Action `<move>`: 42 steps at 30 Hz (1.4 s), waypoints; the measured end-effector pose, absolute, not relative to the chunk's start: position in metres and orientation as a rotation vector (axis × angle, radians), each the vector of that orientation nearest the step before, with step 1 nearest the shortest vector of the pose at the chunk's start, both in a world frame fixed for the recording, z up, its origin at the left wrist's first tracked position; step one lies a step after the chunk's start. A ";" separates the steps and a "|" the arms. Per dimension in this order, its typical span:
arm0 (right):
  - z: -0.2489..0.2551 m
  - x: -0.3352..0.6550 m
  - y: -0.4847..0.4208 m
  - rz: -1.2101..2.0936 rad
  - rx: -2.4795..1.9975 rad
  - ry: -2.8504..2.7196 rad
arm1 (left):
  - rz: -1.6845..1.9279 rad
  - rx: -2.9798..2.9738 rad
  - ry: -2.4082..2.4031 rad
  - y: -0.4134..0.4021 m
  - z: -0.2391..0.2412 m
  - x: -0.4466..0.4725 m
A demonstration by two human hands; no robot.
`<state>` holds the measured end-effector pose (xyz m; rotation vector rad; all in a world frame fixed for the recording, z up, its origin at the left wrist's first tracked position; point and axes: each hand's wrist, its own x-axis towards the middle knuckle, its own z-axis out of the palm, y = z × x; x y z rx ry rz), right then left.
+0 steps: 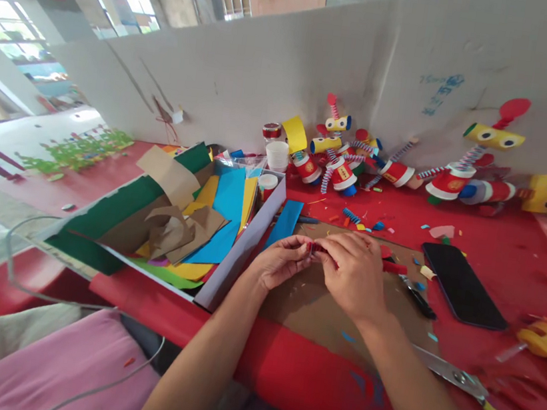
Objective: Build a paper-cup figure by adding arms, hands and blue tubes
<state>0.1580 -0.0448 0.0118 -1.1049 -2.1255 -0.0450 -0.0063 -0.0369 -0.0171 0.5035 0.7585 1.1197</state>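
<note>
My left hand point(282, 261) is closed in a pinch on one end of a small red piece point(312, 246), which looks like folded paper. From the other side, the fingers of my right hand point(354, 269) close on the same piece and hide much of it. Both hands are just above a brown board point(310, 311). A red strip point(395, 267) and a black-handled cutter or pen point(420, 298) lie to the right of my right hand. Behind my left hand is a blue paper strip point(287, 222).
An open box point(242, 248) of coloured paper stands at left. Paper-cup animal figures point(343, 174) line the grey partition point(270, 77). A phone point(464, 284), large scissors point(462, 378) and paper scraps lie on the red table point(403, 215).
</note>
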 end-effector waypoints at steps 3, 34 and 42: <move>0.009 0.160 -0.044 -0.079 -1.131 -2.151 | 1.123 0.524 0.810 -0.037 -0.016 -0.009; 0.035 0.233 -0.067 -0.273 -1.192 -1.892 | 1.543 0.684 1.321 -0.036 -0.023 -0.016; -0.007 0.301 -0.126 -0.261 -1.333 -1.819 | 1.932 0.971 1.486 -0.046 -0.010 -0.018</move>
